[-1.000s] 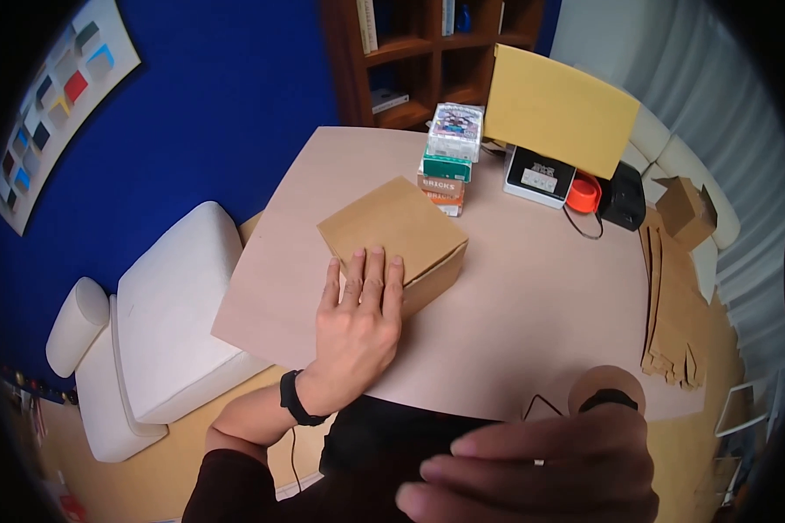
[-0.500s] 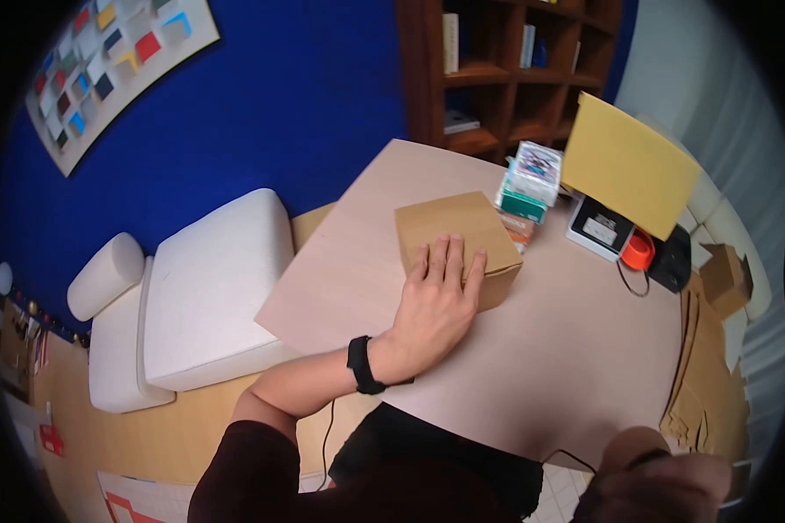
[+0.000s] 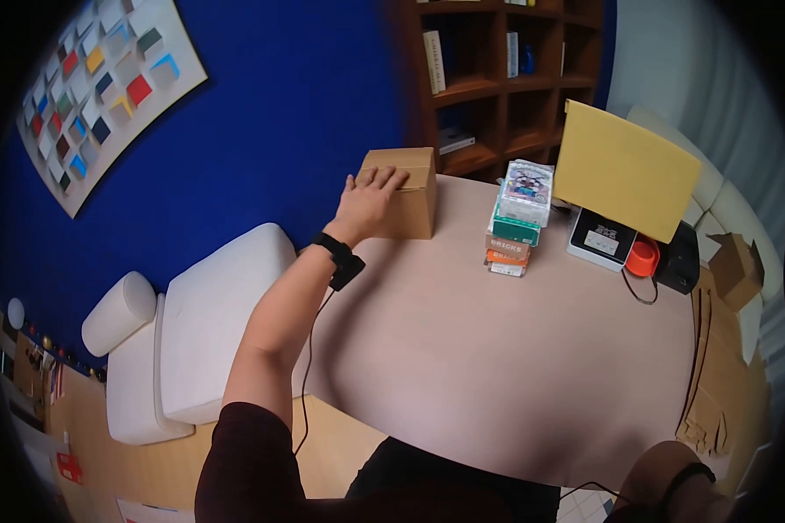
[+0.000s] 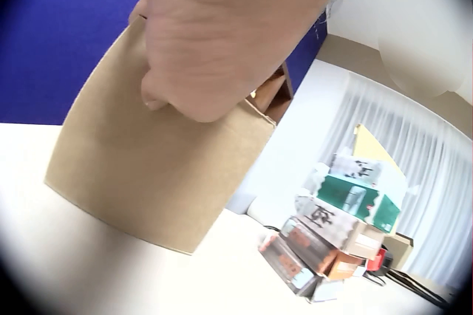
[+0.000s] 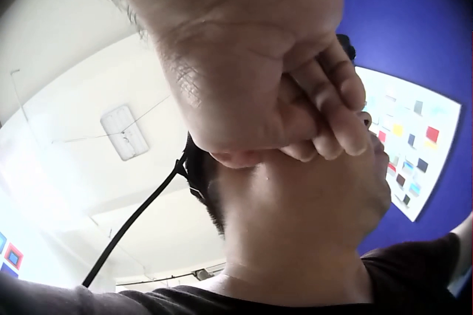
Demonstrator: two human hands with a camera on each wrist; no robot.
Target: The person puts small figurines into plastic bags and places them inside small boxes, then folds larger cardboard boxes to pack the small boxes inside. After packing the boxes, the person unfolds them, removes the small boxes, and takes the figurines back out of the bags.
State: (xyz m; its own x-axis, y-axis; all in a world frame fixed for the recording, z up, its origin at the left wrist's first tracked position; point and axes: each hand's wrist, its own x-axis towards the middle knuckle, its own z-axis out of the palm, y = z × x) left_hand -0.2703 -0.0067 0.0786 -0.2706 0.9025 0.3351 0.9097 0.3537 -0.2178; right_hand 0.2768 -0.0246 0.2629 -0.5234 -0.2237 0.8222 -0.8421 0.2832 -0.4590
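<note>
A closed cardboard box (image 3: pixel 410 212) stands at the far left corner of the table (image 3: pixel 497 366). My left hand (image 3: pixel 366 205) rests on its top, fingers stretched forward over the lid. From the left wrist view, the heel of this hand covers the upper part of the box (image 4: pixel 162 160), with the thumb near its top edge. Raised by my neck and chin, my right hand (image 5: pixel 251 71) has its fingers bent loosely toward the palm, with nothing showing in them. In the head view only the right forearm (image 3: pixel 672 471) and its strap appear plainly, at the bottom right.
A stack of small boxes (image 3: pixel 519 222) marked BRICKS stands right of the cardboard box. Behind it are a yellow panel (image 3: pixel 628 170), an orange round item (image 3: pixel 642 258) and a black device (image 3: pixel 679 261). Flattened cardboard (image 3: pixel 711 375) lies along the right edge; a white seat (image 3: pixel 218 322) stands left.
The cardboard box has moved away from me and to the left, to the table's far corner, with my left hand on its top. My right hand has drawn back out of the head view.
</note>
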